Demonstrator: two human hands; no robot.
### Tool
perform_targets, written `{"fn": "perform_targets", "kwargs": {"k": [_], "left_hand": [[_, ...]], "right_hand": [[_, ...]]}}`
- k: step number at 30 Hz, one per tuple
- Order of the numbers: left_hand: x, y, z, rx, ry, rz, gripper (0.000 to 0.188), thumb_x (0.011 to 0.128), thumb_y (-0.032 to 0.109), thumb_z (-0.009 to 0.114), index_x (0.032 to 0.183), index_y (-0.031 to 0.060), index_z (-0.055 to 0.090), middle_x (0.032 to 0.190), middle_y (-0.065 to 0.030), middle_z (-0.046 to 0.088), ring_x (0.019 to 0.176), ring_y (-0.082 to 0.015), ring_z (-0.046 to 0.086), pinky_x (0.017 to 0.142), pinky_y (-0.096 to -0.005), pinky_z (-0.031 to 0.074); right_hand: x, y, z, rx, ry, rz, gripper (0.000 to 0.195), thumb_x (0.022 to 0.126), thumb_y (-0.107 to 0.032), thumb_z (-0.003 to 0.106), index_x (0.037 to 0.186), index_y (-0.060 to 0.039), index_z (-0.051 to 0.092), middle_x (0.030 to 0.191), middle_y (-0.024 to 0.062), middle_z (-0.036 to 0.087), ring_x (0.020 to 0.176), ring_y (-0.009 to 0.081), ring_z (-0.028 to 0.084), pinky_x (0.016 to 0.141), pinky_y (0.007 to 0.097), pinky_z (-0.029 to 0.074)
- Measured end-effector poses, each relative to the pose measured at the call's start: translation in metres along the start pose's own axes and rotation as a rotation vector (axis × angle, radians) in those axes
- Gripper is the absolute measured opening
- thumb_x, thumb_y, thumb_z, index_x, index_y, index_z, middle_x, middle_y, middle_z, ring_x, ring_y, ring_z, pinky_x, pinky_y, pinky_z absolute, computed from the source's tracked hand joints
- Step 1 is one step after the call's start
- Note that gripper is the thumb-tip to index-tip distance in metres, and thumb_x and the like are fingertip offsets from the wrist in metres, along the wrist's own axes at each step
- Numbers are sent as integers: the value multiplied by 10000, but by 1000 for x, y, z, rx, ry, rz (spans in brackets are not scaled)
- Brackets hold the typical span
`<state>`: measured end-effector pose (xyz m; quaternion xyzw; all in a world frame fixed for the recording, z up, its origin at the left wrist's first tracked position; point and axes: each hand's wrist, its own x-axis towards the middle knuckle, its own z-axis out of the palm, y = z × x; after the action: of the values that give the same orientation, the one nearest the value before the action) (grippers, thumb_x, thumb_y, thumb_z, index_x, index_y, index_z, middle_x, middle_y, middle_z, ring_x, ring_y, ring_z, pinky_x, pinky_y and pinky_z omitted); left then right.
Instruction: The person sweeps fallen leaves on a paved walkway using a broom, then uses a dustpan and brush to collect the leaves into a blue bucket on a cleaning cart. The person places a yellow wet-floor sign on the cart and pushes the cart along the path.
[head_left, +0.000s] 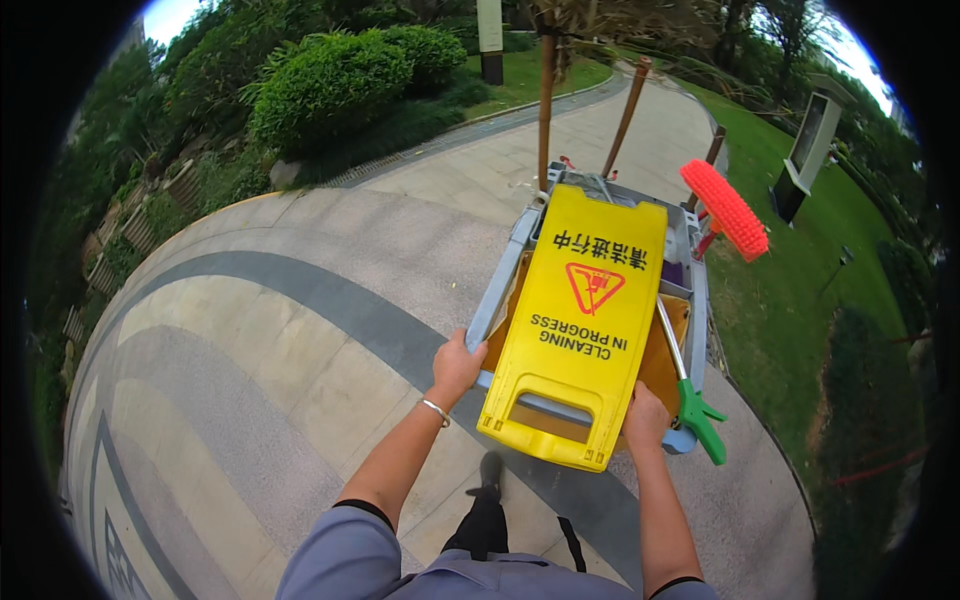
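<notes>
A grey janitorial cart (510, 262) stands in front of me. My left hand (459, 366) is closed around the left corner of its frame. My right hand (646, 418) is closed on the cart's rear handle bar, against the lower right edge of a yellow plastic caution sign (600, 300). That sign lies across the top of the cart, its printing upside down to me, and the handle bar shows through its grip slot. Right of it, a litter picker with a green handle (701, 424) and metal shaft leans in the cart. Under the sign is a yellow-brown bag (671, 330).
A red-orange brush head (724, 210) sticks out over the cart's right side. Wooden poles (626, 116) rise at its front. The paved path (480, 172) runs ahead between shrubs (330, 90) and a lawn (810, 262). A signpost (806, 150) stands on the grass.
</notes>
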<state>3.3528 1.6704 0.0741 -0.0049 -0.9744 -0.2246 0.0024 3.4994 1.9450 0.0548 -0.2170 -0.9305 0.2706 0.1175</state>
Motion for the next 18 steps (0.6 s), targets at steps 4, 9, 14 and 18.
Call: {"fn": "perform_targets", "kwargs": {"k": [4,9,14,18], "left_hand": [[-34,28,5,-32,-47,-16,453,740,350,609,1038,16,537,807,-224,617,778,-368,604,685,-434,482],[-42,41,21,1,-6,-31,390,738,340,611,971,34,548,756,-196,621,689,-365,607,622,-454,481],[-21,41,35,-19,-26,-42,388,751,347,593,982,39,549,761,-200,622,717,-362,609,629,-446,480],[-5,29,13,22,-28,12,380,760,355,582,952,28,559,773,-203,621,745,-367,605,650,-440,480]], "right_hand": [[-26,25,-35,-5,-43,7,249,810,-289,546,776,-44,578,701,173,604,663,357,590,571,436,449],[-22,48,-28,13,-147,44,247,804,-298,556,787,-52,579,718,179,609,679,361,592,579,438,452],[0,48,-15,12,-28,-6,252,823,-288,528,772,-44,561,706,179,597,665,372,578,565,442,443],[-2,17,-23,50,-19,5,249,833,-279,512,776,-43,563,714,179,596,667,378,573,563,447,440]]}}
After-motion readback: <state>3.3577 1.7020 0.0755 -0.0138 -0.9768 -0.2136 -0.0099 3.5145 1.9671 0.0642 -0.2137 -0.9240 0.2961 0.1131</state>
